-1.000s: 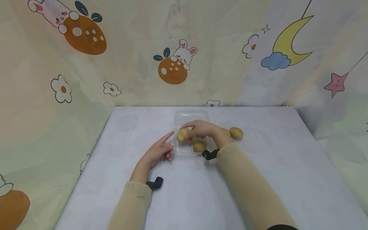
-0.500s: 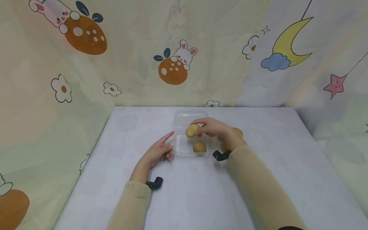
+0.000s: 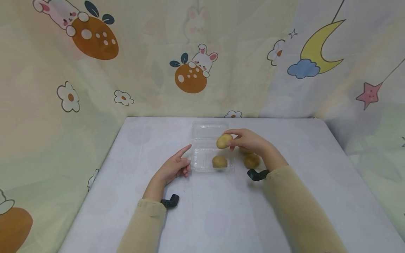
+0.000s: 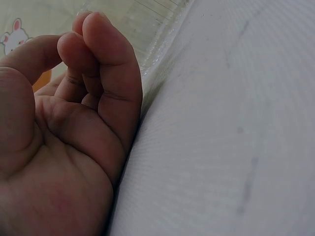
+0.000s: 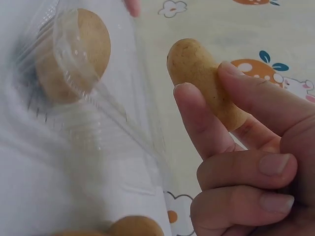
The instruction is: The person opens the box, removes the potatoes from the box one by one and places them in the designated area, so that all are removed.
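My right hand [image 3: 245, 140] holds a potato [image 3: 225, 141] pinched between thumb and fingers, raised over the right side of a clear plastic clamshell box [image 3: 202, 160]. In the right wrist view the held potato [image 5: 199, 73] is long and pale brown, its lower end behind the fingers. Another potato [image 3: 219, 162] lies in the box's front right corner. My left hand [image 3: 173, 169] rests on the table at the box's left side, index finger stretched toward its edge, the others loosely bent. Nothing is in the left hand [image 4: 78, 108].
Right of the box, partly under my right wrist, two more potatoes show, a nearer potato [image 3: 251, 161] and one behind it. The box's lid [image 3: 210, 130] lies folded back. A printed curtain [image 3: 246, 80] rises behind the table's far edge.
My right hand has lifted the potato from the box's left part and carried it rightward. The potato in the front right corner and my left hand have stayed put.
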Demonstrator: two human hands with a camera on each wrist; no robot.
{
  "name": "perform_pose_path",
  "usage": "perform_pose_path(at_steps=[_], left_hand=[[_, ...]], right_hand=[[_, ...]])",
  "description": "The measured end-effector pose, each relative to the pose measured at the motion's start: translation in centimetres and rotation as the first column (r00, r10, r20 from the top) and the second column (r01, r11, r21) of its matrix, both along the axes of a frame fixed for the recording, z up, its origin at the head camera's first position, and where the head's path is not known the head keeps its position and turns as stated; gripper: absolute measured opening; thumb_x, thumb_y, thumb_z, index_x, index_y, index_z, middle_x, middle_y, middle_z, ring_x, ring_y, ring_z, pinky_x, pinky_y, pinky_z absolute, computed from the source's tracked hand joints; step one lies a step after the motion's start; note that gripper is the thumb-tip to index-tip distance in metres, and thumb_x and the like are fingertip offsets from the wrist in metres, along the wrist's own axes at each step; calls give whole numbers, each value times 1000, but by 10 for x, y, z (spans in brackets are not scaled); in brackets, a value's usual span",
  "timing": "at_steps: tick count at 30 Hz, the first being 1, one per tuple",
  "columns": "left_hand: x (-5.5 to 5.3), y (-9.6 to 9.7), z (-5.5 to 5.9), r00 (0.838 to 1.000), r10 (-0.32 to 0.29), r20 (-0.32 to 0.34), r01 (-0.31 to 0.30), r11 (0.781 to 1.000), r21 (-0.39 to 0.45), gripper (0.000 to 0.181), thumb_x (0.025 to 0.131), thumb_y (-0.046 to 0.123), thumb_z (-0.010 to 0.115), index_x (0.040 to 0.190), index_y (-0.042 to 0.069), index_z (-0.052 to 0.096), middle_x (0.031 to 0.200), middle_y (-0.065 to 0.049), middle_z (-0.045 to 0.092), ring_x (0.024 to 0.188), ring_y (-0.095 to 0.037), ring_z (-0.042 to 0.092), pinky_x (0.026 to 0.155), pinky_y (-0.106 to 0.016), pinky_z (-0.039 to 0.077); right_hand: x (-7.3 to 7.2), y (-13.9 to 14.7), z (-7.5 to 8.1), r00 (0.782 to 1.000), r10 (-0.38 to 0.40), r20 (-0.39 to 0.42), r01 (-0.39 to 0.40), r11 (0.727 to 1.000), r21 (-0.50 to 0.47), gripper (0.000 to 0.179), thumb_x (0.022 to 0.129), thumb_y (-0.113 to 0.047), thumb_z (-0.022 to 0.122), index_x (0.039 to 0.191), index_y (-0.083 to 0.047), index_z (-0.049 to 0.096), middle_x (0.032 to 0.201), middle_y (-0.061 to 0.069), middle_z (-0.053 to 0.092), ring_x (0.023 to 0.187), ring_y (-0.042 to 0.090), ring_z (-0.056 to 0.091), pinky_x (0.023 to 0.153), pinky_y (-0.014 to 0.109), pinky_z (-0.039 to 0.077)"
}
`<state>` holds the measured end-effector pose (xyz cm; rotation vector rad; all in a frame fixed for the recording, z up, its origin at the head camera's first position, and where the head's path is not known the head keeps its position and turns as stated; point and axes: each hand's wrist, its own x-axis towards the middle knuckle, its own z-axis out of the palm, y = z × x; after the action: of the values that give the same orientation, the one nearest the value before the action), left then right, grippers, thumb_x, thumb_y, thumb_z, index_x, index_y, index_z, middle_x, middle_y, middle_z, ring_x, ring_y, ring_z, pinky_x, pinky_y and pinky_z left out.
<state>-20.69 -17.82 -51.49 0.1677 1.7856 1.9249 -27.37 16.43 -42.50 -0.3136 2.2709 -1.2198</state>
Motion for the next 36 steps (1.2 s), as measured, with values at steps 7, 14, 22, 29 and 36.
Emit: perform_pose_path(at_steps=[7,14,22,29,36], left_hand=[[-1,1,0,1000,-4,-6,4,1000,-8,67,98,13,56,154,40,30,73,-6,57,61,-16,49,63,-33,54],[1,2,4,1000,-11,4,11,1000,-12,68,99,12,55,156,37,26,74,-6,58,62,-15,49,64,-33,54],[6,4,15,1000,-9,15,10,1000,-24,67,99,10,55,154,38,28,74,-6,58,61,-15,50,63,-31,54],[6,4,15,1000,-1,24,1,1000,-17,66,99,10,55,152,41,31,73,-6,58,61,-15,50,63,-31,54],[6,5,16,1000,-9,28,9,1000,-19,68,99,9,55,155,36,27,72,-5,59,61,-15,51,63,-31,54]], right_hand=[[9,31,-2,997,-63,-46,65,997,37,64,81,-52,76,138,-36,53,102,14,74,77,26,62,63,29,44],[26,63,-6,988,-140,-65,140,990,-8,61,80,-55,75,135,-36,55,102,9,69,49,16,33,45,27,30],[48,98,-16,977,-184,-106,172,979,-109,55,89,-41,71,137,-23,54,79,12,66,45,12,28,40,29,24],[58,122,-31,972,-192,-137,172,974,-150,52,95,-35,65,141,-15,49,87,15,71,43,10,31,38,29,26],[66,143,-44,964,-226,-141,206,968,-143,51,96,-35,63,140,-13,50,82,4,71,43,8,32,37,30,28]])
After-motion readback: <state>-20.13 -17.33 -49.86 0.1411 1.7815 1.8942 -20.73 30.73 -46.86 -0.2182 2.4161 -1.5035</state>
